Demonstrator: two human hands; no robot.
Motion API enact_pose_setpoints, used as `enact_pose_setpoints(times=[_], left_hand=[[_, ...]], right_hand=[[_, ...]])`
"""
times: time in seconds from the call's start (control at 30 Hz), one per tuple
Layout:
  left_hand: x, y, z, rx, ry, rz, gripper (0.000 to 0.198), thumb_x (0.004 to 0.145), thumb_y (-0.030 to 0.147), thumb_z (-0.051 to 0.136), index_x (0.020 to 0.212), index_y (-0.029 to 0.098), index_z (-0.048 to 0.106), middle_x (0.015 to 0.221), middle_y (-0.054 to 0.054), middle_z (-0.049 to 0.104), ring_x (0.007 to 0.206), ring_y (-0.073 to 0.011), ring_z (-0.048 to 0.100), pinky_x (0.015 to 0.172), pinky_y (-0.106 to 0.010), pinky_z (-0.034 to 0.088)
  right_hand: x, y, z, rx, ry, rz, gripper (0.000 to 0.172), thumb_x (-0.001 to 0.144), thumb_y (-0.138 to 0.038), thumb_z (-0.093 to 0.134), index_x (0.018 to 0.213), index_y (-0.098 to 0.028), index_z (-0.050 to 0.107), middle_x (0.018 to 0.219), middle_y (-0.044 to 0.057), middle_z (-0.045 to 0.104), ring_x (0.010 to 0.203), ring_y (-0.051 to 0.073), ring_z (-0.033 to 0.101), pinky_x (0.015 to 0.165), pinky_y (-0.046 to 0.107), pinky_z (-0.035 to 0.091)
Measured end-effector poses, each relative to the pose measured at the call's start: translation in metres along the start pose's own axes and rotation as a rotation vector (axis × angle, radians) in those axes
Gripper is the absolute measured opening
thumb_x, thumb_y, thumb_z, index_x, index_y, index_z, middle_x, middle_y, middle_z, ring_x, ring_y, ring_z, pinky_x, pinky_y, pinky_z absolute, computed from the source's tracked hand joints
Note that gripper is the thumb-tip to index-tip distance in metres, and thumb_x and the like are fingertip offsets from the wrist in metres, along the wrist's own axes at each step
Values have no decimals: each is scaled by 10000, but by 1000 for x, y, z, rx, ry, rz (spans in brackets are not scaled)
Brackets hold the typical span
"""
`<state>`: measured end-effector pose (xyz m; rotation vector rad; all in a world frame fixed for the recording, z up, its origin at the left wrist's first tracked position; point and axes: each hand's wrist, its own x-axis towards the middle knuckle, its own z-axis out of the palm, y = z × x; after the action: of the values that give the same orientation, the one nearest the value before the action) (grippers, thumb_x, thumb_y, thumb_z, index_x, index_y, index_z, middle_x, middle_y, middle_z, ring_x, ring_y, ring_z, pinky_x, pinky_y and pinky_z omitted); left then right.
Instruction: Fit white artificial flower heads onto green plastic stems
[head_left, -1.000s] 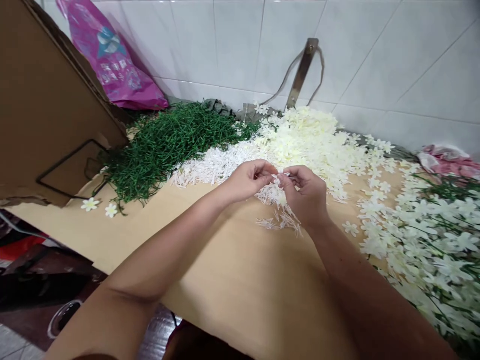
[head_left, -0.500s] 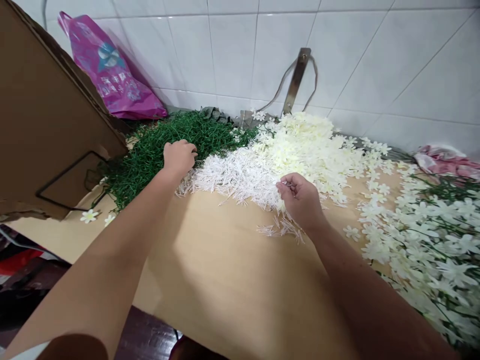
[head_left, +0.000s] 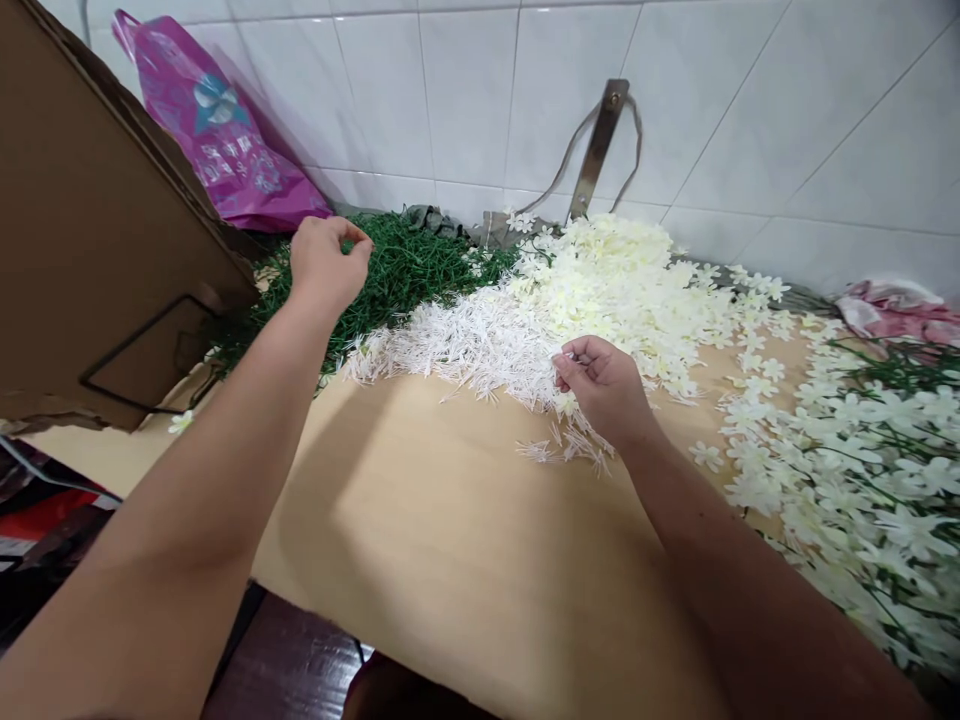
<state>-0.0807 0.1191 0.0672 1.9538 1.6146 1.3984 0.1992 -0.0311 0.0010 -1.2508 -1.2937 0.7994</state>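
Observation:
My left hand [head_left: 330,262] is raised over the left part of a heap of green plastic stems [head_left: 409,258]. Its thumb and forefinger are pinched together in a loop; what lies between the tips, if anything, cannot be made out. My right hand [head_left: 604,388] is closed in a pinch at the right edge of a pile of thin white sprigs [head_left: 472,345], with a small white piece at its fingertips. Behind that hand spreads a mound of cream-white artificial flower heads [head_left: 626,285]. A few loose white sprigs [head_left: 566,445] lie on the tabletop just left of my right wrist.
A cardboard box [head_left: 97,220] stands on the left, beside a purple plastic bag [head_left: 225,140]. On the right lie white flowers with green stems [head_left: 862,480] and a pink-white cloth [head_left: 900,310]. A metal bracket [head_left: 598,150] with a cord leans against the tiled wall [head_left: 450,90].
My left hand has moved left and away from me, from the front of the green heap to above its left part. My right hand stays nearly where it was, still pinched.

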Motion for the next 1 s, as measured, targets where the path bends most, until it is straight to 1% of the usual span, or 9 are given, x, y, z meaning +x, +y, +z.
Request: enact_pose_setpoints(times=[0.03, 0.1, 0.27, 0.37, 0.47, 0.57, 0.67, 0.83, 1.0], left_hand=[[-9, 7, 7, 31, 28, -24, 82, 740, 196, 628, 709, 165, 558, 670, 15, 462, 707, -131, 422, 722, -296, 323], [-32, 25, 22, -146, -6, -114, 59, 728, 149, 601, 683, 164, 566, 624, 21, 499, 598, -104, 424, 625, -276, 336], [-89, 60, 58, -610, -343, -434, 111, 696, 149, 632, 627, 159, 544, 538, 24, 529, 510, -79, 476, 526, -223, 334], [-114, 69, 74, -729, -430, -481, 143, 659, 192, 696, 667, 159, 556, 545, 30, 555, 502, -73, 498, 529, -210, 360], [-129, 72, 85, -776, -440, -488, 165, 651, 210, 720, 696, 164, 567, 568, 34, 570, 522, -79, 518, 548, -217, 389], [-140, 75, 88, -791, -441, -489, 130, 660, 171, 702, 688, 163, 575, 593, 29, 576, 567, -86, 533, 579, -227, 415], [-147, 78, 84, -778, -460, -500, 96, 665, 123, 665, 674, 160, 577, 613, 25, 586, 578, -83, 526, 587, -227, 416], [-145, 80, 73, -756, -575, -467, 147, 620, 36, 582, 703, 150, 624, 644, 3, 616, 591, -97, 539, 603, -244, 408], [-138, 77, 71, -681, -673, -286, 95, 717, 201, 579, 769, 159, 647, 599, 1, 548, 593, -121, 496, 610, -268, 397]], right_hand=[[0, -1, 0, 26, -5, 19, 195, 700, -322, 670, 692, -179, 538, 508, -37, 531, 486, 86, 484, 498, 236, 412], [1, -1, 1, 82, -4, 45, 245, 672, -362, 702, 686, -178, 540, 518, -39, 530, 504, 86, 488, 525, 244, 429], [1, 2, 4, 226, 8, 46, 342, 611, -462, 744, 708, -184, 569, 611, -36, 528, 567, 77, 468, 574, 244, 437], [-2, 2, 10, 257, -62, 57, 362, 604, -473, 745, 740, -184, 575, 680, -28, 549, 618, 84, 508, 620, 257, 470], [-7, -2, 17, 254, -133, 147, 338, 609, -423, 761, 708, -176, 551, 668, -38, 539, 612, 80, 524, 645, 275, 514], [-10, -7, 20, 281, -211, 364, 297, 630, -320, 773, 671, -167, 522, 632, -46, 536, 581, 80, 556, 572, 261, 527], [-10, -10, 16, 311, -304, 485, 245, 666, -242, 750, 669, -157, 520, 553, -51, 548, 514, 73, 557, 464, 191, 448], [-7, -5, 10, 319, -398, 442, 271, 626, -270, 774, 644, -146, 533, 473, -64, 540, 437, 40, 493, 441, 161, 382], [-8, -1, 7, 284, -518, 406, 328, 599, -359, 790, 640, -151, 540, 450, -50, 561, 414, 48, 469, 439, 182, 355]])
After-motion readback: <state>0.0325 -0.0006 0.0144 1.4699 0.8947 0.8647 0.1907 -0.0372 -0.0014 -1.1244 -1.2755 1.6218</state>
